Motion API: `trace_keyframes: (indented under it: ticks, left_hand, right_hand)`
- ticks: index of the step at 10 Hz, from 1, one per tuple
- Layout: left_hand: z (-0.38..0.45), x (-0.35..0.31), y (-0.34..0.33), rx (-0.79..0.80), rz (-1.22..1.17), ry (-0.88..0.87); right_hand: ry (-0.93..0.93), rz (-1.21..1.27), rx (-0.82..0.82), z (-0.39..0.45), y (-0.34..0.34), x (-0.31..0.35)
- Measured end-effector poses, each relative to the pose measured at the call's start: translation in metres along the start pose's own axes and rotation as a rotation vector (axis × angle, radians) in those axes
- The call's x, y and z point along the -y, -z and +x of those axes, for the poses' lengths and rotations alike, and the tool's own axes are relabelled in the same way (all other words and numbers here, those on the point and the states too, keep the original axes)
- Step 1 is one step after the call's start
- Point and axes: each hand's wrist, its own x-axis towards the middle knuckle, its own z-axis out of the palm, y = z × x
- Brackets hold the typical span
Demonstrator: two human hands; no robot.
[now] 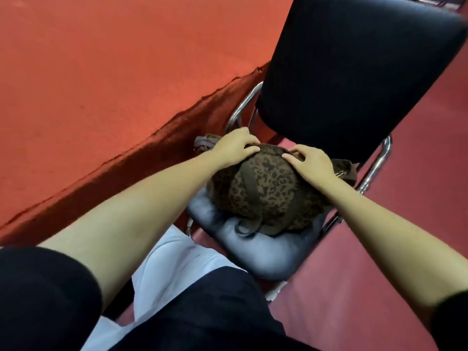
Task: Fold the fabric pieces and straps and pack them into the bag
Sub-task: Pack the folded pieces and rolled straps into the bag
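A red cloth-covered surface [101, 72] fills the left of the view, its draped edge falling in shadow down toward the floor. Just right of that edge stands a chair [354, 72] with a black padded back and chrome tube frame, and on its seat lies a grey cushion [266, 252]. At the seat's far left corner, a bunched piece of grey-brown fabric [203, 143] pokes out from behind the left hand.

The bag [263, 193], rounded and bulging, in a brown-and-dark mottled print with plain brown straps [249, 188] running over it, sits on the cushion toward the back edge of the seat. One strap end loops loosely onto the cushion at the bag's near side.

The left hand [234, 145] rests on the bag's top far-left part, its fingers curled down over the upper edge of the fabric and gripping it. The right hand [310, 162] lies on the bag's top right part, fingers bent and pressing into the cloth, seeming to pinch a fold of it near the crown. The two hands are near each other, with the highest part of the bag between them and most of the bag's bulk lying below and nearer than both grips.

At the seat's right edge more brown fabric trails from the bag beside the chrome frame. Dark red carpet [405, 224] covers the floor to the right.
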Motion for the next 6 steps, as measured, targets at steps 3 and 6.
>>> trace_keyframes:
  ticks: [3, 6]
  left_hand:
    - [-0.017, 0.008, -0.001, -0.011, 0.110, -0.054]
    - [-0.043, 0.004, 0.008, -0.006, 0.141, -0.012]
  right_hand:
    - [0.169, -0.191, -0.041, -0.003, -0.006, 0.006]
    - [0.207, -0.284, -0.120, -0.025, -0.008, 0.022]
